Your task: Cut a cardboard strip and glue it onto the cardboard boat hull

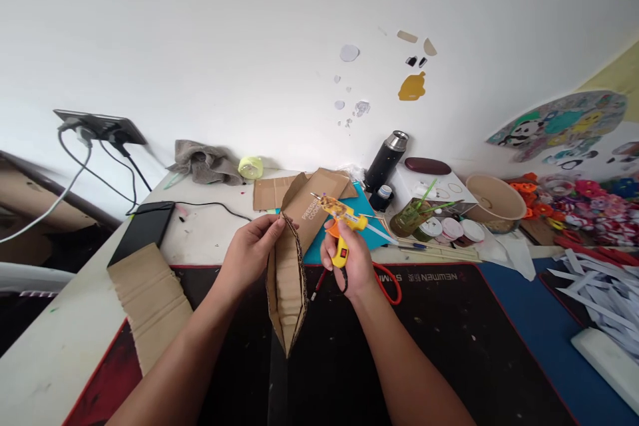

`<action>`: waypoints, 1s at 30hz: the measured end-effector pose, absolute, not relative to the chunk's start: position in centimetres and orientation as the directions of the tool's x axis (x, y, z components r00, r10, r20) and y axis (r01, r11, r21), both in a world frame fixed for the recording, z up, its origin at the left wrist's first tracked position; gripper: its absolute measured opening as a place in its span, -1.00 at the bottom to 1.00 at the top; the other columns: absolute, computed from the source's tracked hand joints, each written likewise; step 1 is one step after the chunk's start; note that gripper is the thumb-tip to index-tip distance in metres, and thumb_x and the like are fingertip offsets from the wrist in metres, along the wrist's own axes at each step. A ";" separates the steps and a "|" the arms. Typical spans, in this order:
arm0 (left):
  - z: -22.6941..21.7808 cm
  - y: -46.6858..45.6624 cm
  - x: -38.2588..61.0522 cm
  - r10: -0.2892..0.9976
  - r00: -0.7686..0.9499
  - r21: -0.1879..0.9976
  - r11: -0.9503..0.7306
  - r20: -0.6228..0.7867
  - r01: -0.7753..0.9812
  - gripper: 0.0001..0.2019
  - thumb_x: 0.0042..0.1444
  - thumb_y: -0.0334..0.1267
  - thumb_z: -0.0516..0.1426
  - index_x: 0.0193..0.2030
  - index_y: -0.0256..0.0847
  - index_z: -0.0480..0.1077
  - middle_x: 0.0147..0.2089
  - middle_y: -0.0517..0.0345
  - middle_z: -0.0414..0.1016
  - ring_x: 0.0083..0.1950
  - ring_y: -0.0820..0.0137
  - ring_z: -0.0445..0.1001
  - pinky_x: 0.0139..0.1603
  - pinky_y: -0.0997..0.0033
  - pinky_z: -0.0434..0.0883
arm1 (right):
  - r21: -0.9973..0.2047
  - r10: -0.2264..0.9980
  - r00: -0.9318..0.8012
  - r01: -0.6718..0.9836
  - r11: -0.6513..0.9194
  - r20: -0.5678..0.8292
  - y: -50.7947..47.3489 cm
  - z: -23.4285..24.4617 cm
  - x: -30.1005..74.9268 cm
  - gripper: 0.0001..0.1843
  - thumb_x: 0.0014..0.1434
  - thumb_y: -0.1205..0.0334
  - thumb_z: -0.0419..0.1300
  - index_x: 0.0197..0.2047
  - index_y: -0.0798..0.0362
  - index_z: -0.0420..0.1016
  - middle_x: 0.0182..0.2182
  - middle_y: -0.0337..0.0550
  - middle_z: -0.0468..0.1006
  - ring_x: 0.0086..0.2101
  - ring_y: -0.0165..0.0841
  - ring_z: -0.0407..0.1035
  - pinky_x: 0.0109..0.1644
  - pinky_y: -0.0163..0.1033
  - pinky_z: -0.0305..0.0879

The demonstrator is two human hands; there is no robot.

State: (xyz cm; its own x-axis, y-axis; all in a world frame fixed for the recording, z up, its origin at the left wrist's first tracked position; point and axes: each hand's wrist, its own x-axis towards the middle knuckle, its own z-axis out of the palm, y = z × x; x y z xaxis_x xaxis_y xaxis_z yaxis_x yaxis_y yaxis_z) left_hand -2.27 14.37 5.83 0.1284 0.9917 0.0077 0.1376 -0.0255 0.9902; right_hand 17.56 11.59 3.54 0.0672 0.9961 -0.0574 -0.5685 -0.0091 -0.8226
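Observation:
A boat-shaped piece of folded corrugated cardboard hangs over the black desk mat, its hollow side facing me and a pointed end down. My left hand pinches its upper left edge between thumb and fingers. In my right hand is a yellow hot glue gun, gripped round the handle. The gun's metal nozzle points up and left, apart from the cardboard. A white glue stick sticks out of its back. Behind both lies a cardboard sheet with printed lettering.
Black desk mat covers the front. Red-handled scissors lie right of my right wrist. A cardboard strip rests at left. Along the back stand a black thermos, a jar of brushes and a bowl. Power cords hang left.

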 end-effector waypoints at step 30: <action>6.2 14.2 -2.7 0.989 -0.006 0.935 -0.136 0.146 0.327 -0.52 0.32 0.19 0.25 0.02 -0.18 0.76 0.10 -0.04 0.81 0.08 0.02 0.74 0.13 0.18 0.61 | -0.986 0.998 -0.038 -0.155 -0.055 -0.049 8.7 3.5 15.7 -0.37 0.40 -0.42 0.27 -0.21 0.05 0.53 -0.69 -0.38 0.37 -0.67 -0.43 0.29 -0.51 -0.32 0.23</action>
